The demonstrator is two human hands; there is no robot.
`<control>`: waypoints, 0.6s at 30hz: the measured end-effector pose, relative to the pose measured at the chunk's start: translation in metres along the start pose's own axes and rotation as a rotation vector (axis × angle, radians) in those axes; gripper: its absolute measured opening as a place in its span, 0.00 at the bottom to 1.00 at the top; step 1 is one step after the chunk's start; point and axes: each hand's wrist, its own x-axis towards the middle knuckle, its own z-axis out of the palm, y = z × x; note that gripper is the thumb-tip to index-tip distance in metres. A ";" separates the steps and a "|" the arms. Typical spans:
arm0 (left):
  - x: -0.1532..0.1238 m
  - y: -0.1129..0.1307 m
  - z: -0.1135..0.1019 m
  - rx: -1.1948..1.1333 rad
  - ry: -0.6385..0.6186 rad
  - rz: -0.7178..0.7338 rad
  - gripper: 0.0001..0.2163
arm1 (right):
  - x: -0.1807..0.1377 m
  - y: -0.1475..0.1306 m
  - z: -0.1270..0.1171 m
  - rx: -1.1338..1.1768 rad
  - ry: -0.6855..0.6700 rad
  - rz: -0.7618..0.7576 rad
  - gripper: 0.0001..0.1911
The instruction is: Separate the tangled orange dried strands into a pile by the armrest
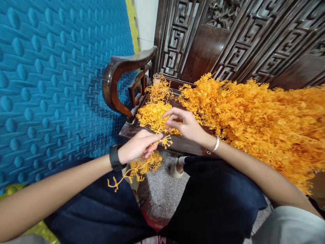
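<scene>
Left hand: my left hand [139,145] is closed, thumb laid along the fingers, pinching a thin, many-pronged yellow-orange sprig [166,141]; its splayed tip pokes out past my thumb, over the seat's front edge.
Right hand: my right hand [186,123] is loosely curled, a modest gap between thumb and fingers, just beyond the sprig's tip and above the small pile.
Hanging strands: a tangle of branched orange strands [146,166] shows below my left fingers, in front of the seat; my hand covers its upper end, so I cannot say whether I grip it too.
Small pile: a low mound of yellow-orange sprigs [152,113] sits at the armrest end of the dark, glossy wooden seat [129,130].
Big heap: a broad, fluffy mass of deeper orange sprigs [254,108] spreads along the seat to the right, partly behind my right forearm.
Woodwork: a curved brown wooden armrest [108,81] stands left of the small pile, and a dark carved lattice backrest [200,54] rises behind both.
Wrists: a black watch [116,157] on my left, a silver bangle [216,144] on my right.
Ground: a blue, raised-pattern mat [50,84] lies left; speckled grey floor [162,186] shows between my knees.
</scene>
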 end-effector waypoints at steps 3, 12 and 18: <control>-0.008 0.002 0.001 0.027 -0.074 0.034 0.24 | 0.009 0.022 -0.025 0.116 0.361 0.090 0.08; 0.012 -0.004 -0.001 0.007 -0.105 -0.067 0.21 | 0.015 0.098 -0.046 -0.143 0.418 0.286 0.06; 0.023 -0.002 0.000 -0.013 -0.117 -0.057 0.20 | 0.013 0.108 -0.039 -0.559 0.330 0.143 0.06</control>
